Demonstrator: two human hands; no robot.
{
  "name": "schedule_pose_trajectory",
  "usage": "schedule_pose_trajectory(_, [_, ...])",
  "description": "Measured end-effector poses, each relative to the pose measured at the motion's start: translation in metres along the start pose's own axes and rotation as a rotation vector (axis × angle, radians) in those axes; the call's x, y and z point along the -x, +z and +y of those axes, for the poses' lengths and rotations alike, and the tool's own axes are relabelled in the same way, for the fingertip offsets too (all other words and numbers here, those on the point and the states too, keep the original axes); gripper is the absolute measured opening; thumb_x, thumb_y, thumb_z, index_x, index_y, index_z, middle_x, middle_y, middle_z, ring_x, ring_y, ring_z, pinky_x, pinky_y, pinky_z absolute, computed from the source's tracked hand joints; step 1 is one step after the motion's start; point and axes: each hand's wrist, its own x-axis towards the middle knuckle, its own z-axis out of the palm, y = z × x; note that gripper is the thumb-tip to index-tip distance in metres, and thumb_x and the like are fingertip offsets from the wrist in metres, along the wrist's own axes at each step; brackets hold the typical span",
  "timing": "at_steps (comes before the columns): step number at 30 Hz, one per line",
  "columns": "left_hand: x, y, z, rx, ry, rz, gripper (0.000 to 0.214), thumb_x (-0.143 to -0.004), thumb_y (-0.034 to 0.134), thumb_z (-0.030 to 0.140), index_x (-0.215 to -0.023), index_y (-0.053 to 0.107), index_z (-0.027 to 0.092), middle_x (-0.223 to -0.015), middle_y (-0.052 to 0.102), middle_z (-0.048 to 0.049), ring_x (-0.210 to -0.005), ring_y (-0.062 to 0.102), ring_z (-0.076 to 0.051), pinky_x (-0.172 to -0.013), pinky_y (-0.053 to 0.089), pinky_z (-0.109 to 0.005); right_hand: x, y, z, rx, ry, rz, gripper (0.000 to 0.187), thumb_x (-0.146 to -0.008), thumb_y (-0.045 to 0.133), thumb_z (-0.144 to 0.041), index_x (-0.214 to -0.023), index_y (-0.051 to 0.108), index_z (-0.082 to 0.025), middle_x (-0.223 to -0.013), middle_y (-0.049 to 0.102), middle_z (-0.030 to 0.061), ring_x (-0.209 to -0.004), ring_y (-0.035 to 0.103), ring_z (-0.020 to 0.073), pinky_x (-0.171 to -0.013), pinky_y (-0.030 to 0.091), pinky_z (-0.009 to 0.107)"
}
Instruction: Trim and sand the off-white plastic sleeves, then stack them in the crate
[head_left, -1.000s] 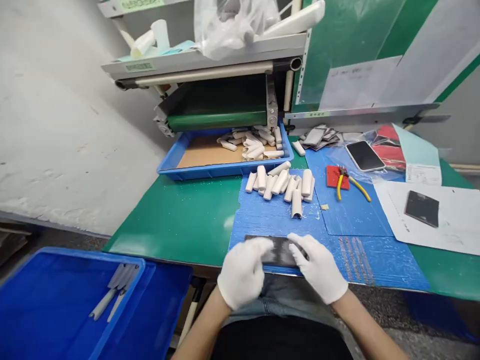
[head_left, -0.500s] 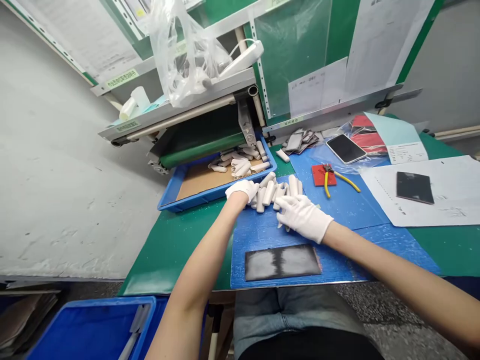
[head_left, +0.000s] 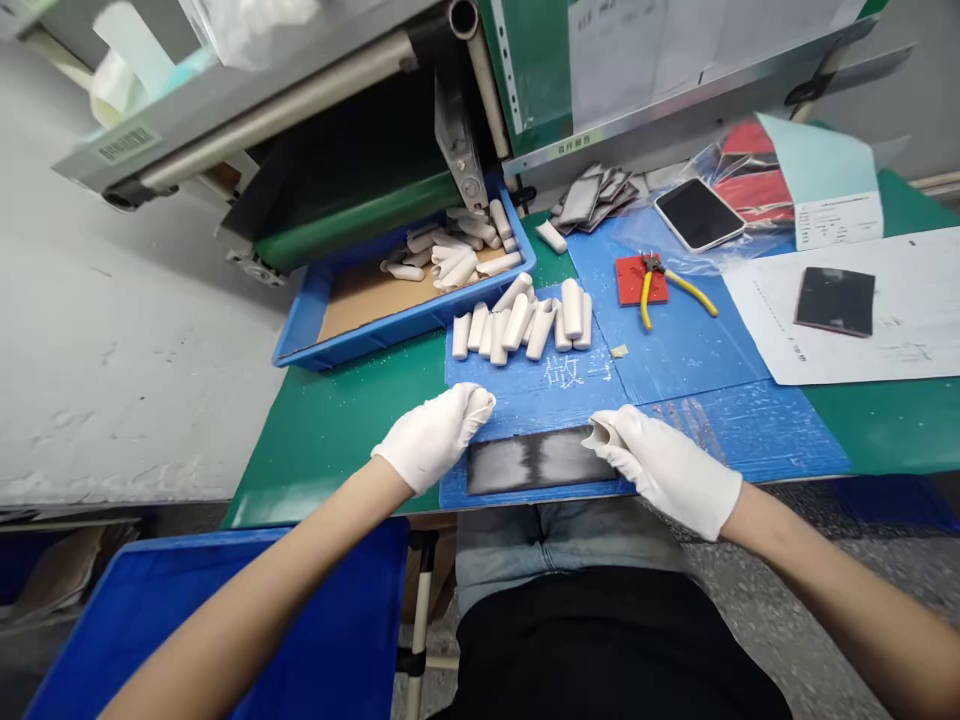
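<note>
My right hand point(head_left: 664, 470), in a white glove, is shut on a curved white tube-shaped piece point(head_left: 604, 435), which rests at the right end of a dark rectangular pad with grey smears point(head_left: 536, 460). My left hand point(head_left: 435, 437), also gloved, holds nothing visible and hovers just left of the pad, at the edge of the blue mat point(head_left: 536, 395). Beyond the hands, several similar white pieces point(head_left: 521, 325) lie side by side on the mat. White chalk-like marks point(head_left: 574, 370) show below that row.
A blue tray point(head_left: 405, 325) of white pieces stands behind the mat, under a green-rollered machine point(head_left: 352, 205). To the right are yellow-handled pliers point(head_left: 660, 285), a phone point(head_left: 699, 214), papers and a dark plate point(head_left: 835, 301). A blue bin point(head_left: 225, 630) sits low at left.
Both hands have drawn back from the row of white pieces toward the dark pad. My right hand now holds one white piece, and the row has fewer pieces in its near part.
</note>
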Motion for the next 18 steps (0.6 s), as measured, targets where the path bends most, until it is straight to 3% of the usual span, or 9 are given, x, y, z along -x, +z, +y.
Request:
schedule_pose_trajectory(3, [0.019,-0.002,0.0,-0.238,0.044,-0.128,0.047,-0.112,0.029,0.06,-0.117,0.059,0.024,-0.098,0.073,-0.0064,-0.081,0.075,-0.026,-0.062,0.041,-0.031,-0.008,-0.012,-0.008,0.191,0.055,-0.1,0.018,-0.109,0.045,-0.032,-0.104,0.056,-0.019,-0.103,0.066,0.0099,-0.072,0.065,0.0192,-0.065,0.044,0.032])
schedule_pose_trajectory(6, [0.017,-0.004,0.016,-0.418,0.189,-0.182,0.052,-0.112,0.025,0.062,-0.122,0.063,0.027,-0.094,0.074,-0.0068,-0.076,0.075,-0.028,-0.056,0.037,-0.031,-0.031,-0.016,-0.029,0.448,-0.028,-0.224,0.027,-0.11,0.045,-0.043,-0.119,0.061,-0.022,-0.1,0.072,0.0081,-0.067,0.069,0.0233,-0.056,0.036,0.031])
schedule_pose_trajectory(9, [0.008,-0.005,0.031,-0.474,0.28,-0.194,0.055,-0.11,0.029,0.065,-0.132,0.061,0.025,-0.091,0.076,-0.0101,-0.079,0.077,-0.033,-0.054,0.04,-0.032,-0.056,-0.022,-0.051,0.599,-0.154,-0.349,0.037,-0.109,0.047,-0.044,-0.138,0.059,-0.023,-0.097,0.078,0.0112,-0.075,0.075,0.0302,-0.057,0.04,0.033])
schedule_pose_trajectory(13, [0.005,-0.01,0.031,-0.487,0.306,-0.297,0.048,-0.111,0.029,0.061,-0.117,0.064,0.028,-0.081,0.076,-0.0059,-0.071,0.076,-0.034,-0.052,0.042,-0.033,-0.071,-0.037,-0.065,0.677,-0.103,-0.517,0.035,-0.107,0.052,-0.044,-0.124,0.07,-0.02,-0.088,0.08,0.0144,-0.079,0.076,0.0324,-0.064,0.046,0.037])
schedule_pose_trajectory(18, [-0.003,-0.02,0.032,-0.515,0.343,-0.364,0.046,-0.11,0.033,0.06,-0.13,0.061,0.03,-0.089,0.078,-0.0074,-0.077,0.077,-0.035,-0.054,0.044,-0.034,-0.081,-0.045,-0.077,0.684,-0.153,-0.572,0.035,-0.107,0.049,-0.037,-0.123,0.076,-0.02,-0.096,0.081,0.0168,-0.089,0.077,0.0331,-0.071,0.05,0.041])
